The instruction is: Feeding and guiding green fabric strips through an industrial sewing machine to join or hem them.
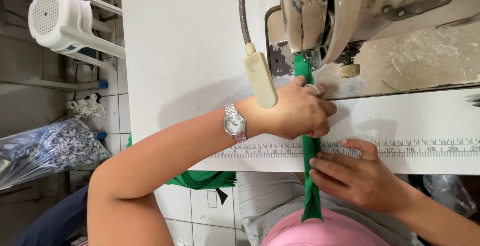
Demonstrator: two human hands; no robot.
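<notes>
A narrow green fabric strip runs from my lap up across the white table to the presser foot of a beige sewing machine. My left hand, with a silver watch on the wrist and a ring, presses the strip flat just before the needle area. My right hand pinches the strip at the table's front edge, fingers on its right side. Part of the strip is hidden under my left hand.
A flexible lamp arm with a cream head hangs over my left wrist. A printed ruler runs along the table's front edge. More green fabric hangs below the table. A white plastic stool and a bag of scraps sit on the floor at left.
</notes>
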